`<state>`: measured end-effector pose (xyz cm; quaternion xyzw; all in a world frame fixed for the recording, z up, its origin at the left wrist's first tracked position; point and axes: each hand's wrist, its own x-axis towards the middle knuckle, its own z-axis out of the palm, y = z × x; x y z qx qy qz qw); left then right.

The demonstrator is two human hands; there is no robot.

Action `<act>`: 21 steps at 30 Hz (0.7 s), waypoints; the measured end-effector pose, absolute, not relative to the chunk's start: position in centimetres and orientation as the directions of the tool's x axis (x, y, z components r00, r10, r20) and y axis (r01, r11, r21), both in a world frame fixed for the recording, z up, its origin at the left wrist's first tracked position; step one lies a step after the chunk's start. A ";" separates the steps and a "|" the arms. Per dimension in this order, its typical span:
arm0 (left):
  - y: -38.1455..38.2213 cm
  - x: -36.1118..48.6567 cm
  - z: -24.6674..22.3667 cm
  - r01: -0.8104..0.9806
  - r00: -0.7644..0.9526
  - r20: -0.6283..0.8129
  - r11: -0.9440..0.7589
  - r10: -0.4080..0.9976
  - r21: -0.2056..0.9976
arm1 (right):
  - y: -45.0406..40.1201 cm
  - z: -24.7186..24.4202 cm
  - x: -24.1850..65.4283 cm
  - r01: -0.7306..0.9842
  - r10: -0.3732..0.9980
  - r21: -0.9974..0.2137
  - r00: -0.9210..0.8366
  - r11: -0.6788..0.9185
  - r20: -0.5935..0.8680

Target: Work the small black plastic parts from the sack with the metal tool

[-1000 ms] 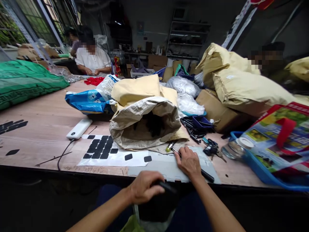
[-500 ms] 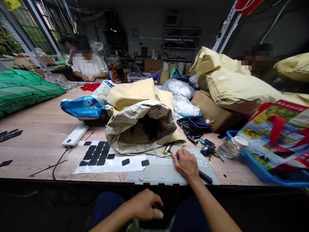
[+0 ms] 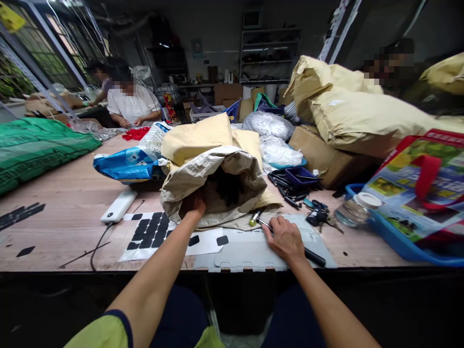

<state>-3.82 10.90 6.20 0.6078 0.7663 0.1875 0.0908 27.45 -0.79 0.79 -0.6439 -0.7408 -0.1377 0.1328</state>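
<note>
An open woven sack (image 3: 174,193) lies on its side with its mouth toward me, dark black items (image 3: 230,186) inside it. My left hand (image 3: 195,205) reaches into the left part of that mouth; its fingers are lost in shadow, so their pose and anything in them are hidden. Over a small hammer (image 3: 314,256) with a yellowish-tipped head, my right hand (image 3: 284,237) is closed around the shaft just behind the head. Beneath it is a grey mat (image 3: 235,258). Black rounded-square pieces (image 3: 154,229) sit in rows on a white sheet (image 3: 210,247).
A white power bank (image 3: 119,205) with a cable lies left. To the right are black tool-like parts (image 3: 290,193), keys (image 3: 332,221), a jar (image 3: 350,215) and a blue basin (image 3: 395,241). Large tan sacks (image 3: 366,116) rise behind. Across the table sits a person in white (image 3: 134,106).
My left hand has gone from below the table edge up and forward into the sack's mouth. My right hand stays on the hammer. The view has shifted slightly.
</note>
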 end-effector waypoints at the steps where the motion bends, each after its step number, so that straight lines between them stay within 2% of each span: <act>1: 10.6 -3.8 6.0 0.904 -0.250 0.098 0.196 0.963 0.380 | -0.8 0.8 27.4 0.991 0.919 0.032 -0.131 0.129 0.372; 3: 9.4 -3.7 5.5 0.908 -0.244 0.100 0.191 0.965 0.374 | -0.9 0.8 27.4 0.992 0.922 0.039 -0.126 0.120 0.366; 5: 7.3 -3.2 4.8 0.913 -0.153 0.112 0.097 0.982 0.395 | -0.9 0.7 27.3 0.992 0.924 0.049 -0.126 0.116 0.362; 8: 3.5 -2.2 3.7 0.845 0.211 0.178 -0.271 0.961 0.462 | -1.0 0.7 27.3 0.991 0.923 0.058 -0.132 0.119 0.362; 10: 1.5 -1.3 2.7 0.744 0.397 0.197 -0.440 0.897 0.503 | -1.0 0.7 27.3 0.991 0.921 0.053 -0.133 0.122 0.366; 12: 0.4 -0.6 1.7 0.714 0.423 0.179 -0.448 0.888 0.537 | -1.1 0.6 27.2 0.992 0.921 0.040 -0.130 0.124 0.369; 17: 0.3 -0.1 0.3 0.700 0.326 0.201 -0.379 0.924 0.606 | -1.0 0.3 27.3 0.988 0.914 0.035 -0.152 0.150 0.376; 21: 0.4 -0.2 0.2 0.686 0.331 0.204 -0.383 0.921 0.619 | -0.8 0.3 27.7 0.982 0.911 0.022 -0.182 0.188 0.371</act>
